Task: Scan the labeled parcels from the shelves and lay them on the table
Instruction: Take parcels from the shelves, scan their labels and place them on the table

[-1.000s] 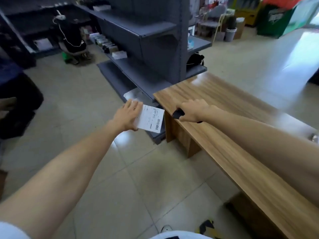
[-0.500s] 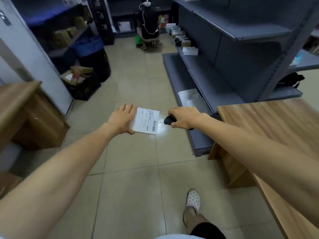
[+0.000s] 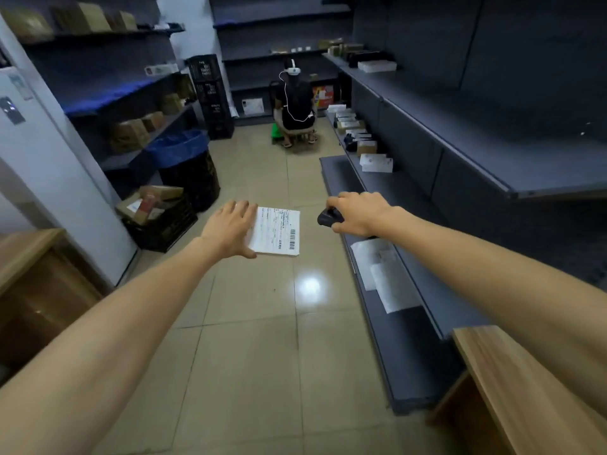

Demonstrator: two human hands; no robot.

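Observation:
My left hand (image 3: pixel 231 226) holds a flat white parcel (image 3: pixel 277 233) by its left edge, label and barcode facing up, out over the tiled floor. My right hand (image 3: pixel 359 213) grips a small black scanner (image 3: pixel 328 219), its nose pointing left toward the parcel with a gap between them. The wooden table (image 3: pixel 512 382) shows only its corner at the lower right. Grey shelves (image 3: pixel 410 103) run along the right, with several labeled parcels (image 3: pixel 376 163) on the lower tier and white flat parcels (image 3: pixel 381 274) on the bottom shelf below my right arm.
A person (image 3: pixel 295 103) crouches at the far end of the aisle. Left side: shelves with brown boxes (image 3: pixel 129 134), a blue-lined bin (image 3: pixel 187 165), a black crate of parcels (image 3: pixel 157 211), stacked black crates (image 3: pixel 210 93) and a wooden cabinet (image 3: pixel 33 274).
My view has swung left, away from the table and down the aisle. Both hands keep their hold; the parcel now lies flatter with the scanner farther to its right.

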